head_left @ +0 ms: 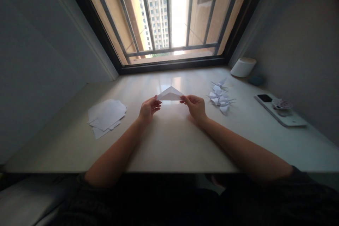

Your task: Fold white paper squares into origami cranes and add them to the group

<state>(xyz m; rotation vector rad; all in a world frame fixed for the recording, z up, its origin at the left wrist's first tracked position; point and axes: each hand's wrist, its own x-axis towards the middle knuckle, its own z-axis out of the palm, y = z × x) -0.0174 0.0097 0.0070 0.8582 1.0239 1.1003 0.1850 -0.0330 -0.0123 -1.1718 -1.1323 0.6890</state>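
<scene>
A white sheet of paper point(171, 95), folded into a triangle with its peak pointing away from me, is held up just above the pale ledge point(169, 141). My left hand point(149, 108) pinches its left corner between thumb and fingers. At the opposite corner my right hand point(195, 106) grips the paper the same way. To the left lies a loose stack of white paper sheets point(107, 114). Several folded white paper cranes point(220, 95) sit in a cluster to the right of my right hand.
A phone point(282, 111) with a round grip on its back lies at the right. Behind it, near the wall, are a white rounded object point(243, 67) and a small dark item point(256, 79). A barred window point(169, 17) stands behind the ledge.
</scene>
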